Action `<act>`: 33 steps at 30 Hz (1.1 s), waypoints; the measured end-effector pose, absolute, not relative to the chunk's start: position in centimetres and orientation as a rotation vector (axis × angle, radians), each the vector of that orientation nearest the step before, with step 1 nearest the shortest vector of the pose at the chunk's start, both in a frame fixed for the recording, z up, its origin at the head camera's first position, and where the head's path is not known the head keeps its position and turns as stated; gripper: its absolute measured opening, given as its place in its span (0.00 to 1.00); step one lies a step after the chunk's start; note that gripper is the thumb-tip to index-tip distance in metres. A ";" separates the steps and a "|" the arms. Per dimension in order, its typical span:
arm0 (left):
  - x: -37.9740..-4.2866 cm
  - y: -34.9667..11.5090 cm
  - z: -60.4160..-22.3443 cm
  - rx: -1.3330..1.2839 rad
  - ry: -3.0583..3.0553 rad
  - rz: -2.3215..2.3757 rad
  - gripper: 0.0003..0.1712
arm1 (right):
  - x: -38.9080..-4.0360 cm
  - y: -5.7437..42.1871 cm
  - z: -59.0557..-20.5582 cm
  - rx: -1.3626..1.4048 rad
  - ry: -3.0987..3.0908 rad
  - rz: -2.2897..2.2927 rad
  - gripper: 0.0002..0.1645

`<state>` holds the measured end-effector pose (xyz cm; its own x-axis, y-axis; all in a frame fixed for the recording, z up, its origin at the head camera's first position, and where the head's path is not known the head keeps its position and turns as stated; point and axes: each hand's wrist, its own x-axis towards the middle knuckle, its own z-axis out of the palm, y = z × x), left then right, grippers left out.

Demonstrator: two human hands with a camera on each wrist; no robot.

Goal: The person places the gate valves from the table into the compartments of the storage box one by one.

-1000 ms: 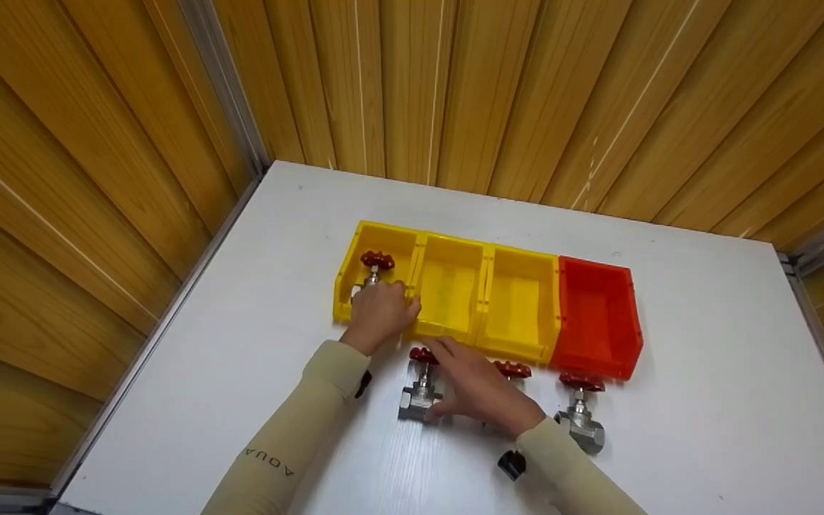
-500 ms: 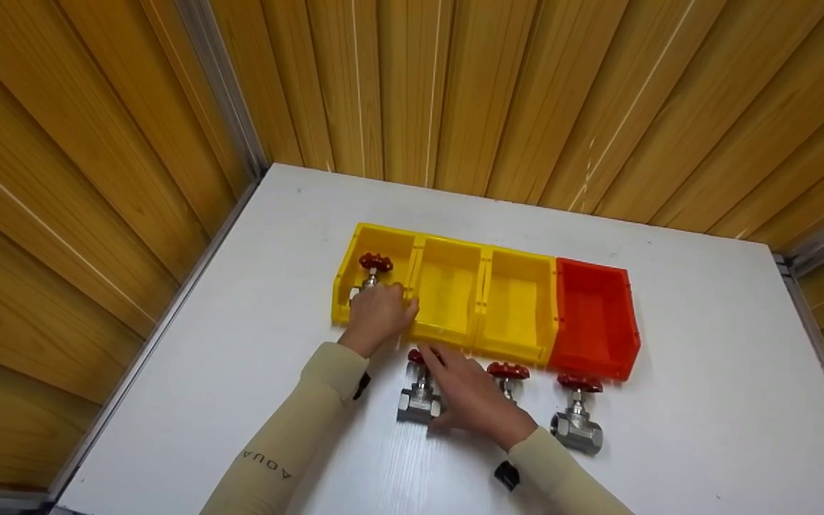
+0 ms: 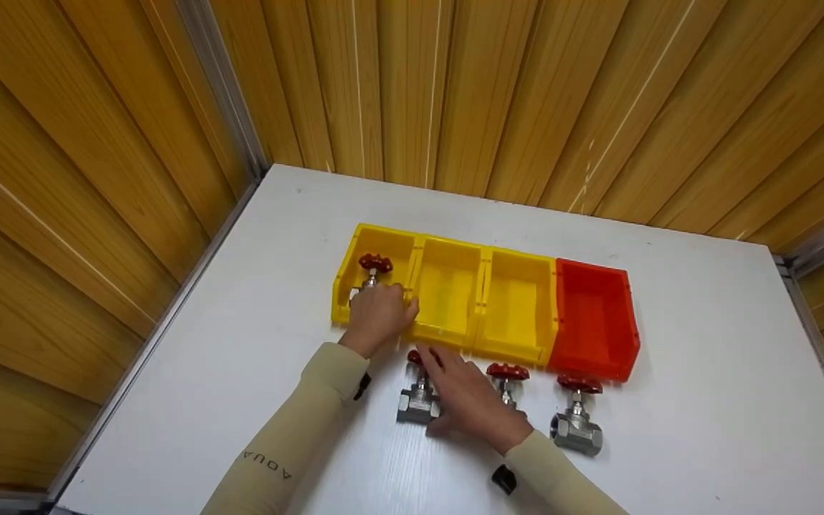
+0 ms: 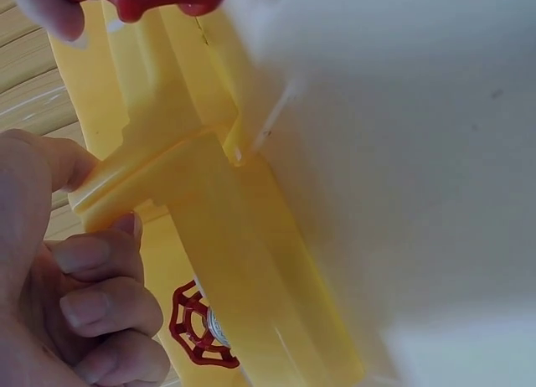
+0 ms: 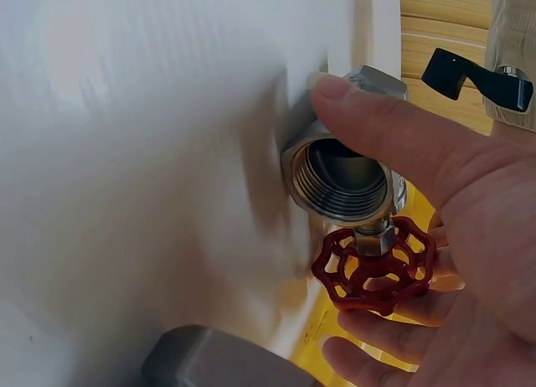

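At centre, the yellow bins' adjoining walls [image 4: 142, 169] are pinched by the left hand [image 3: 378, 315], presumably for steadiness; lower centre, a valve [image 3: 418, 406] is spanned, wheel to body, by the right hand's [image 3: 475, 402] fingers.

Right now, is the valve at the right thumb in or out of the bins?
Out: the head view shows the valve in front of the yellow bins.

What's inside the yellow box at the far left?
A silver valve with a red handwheel is inside the yellow box. The left hand hides part of the valve and the box's front, so what's under there can't be seen.
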<state>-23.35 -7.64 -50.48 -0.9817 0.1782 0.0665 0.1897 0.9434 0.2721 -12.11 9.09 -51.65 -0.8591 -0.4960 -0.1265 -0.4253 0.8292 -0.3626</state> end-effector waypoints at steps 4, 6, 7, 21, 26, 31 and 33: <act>-23.4 -7.6 -50.5 -0.284 -3.065 -0.442 0.22 | -12.0 9.0 -51.7 -0.708 2.804 -0.480 0.78; -23.4 -7.6 -50.5 -0.281 -3.071 -0.441 0.22 | -12.0 8.9 -51.7 -0.700 2.800 -0.480 0.80; -23.5 -7.6 -50.5 -0.280 -3.074 -0.441 0.22 | -12.0 8.9 -51.7 -0.699 2.798 -0.483 0.80; -23.5 -7.7 -50.4 -0.266 -3.097 -0.489 0.21 | -12.1 9.1 -52.3 -0.731 2.830 -0.507 0.75; -23.5 -7.7 -50.4 -0.287 -3.073 -0.509 0.21 | -12.3 9.4 -52.5 -0.751 2.835 -0.546 0.75; -23.5 -7.8 -50.6 -0.302 -3.060 -0.489 0.21 | -12.4 9.6 -52.7 -0.758 2.832 -0.580 0.75; -23.5 -7.8 -50.6 -0.305 -3.059 -0.476 0.21 | -12.5 9.7 -52.8 -0.746 2.826 -0.601 0.75</act>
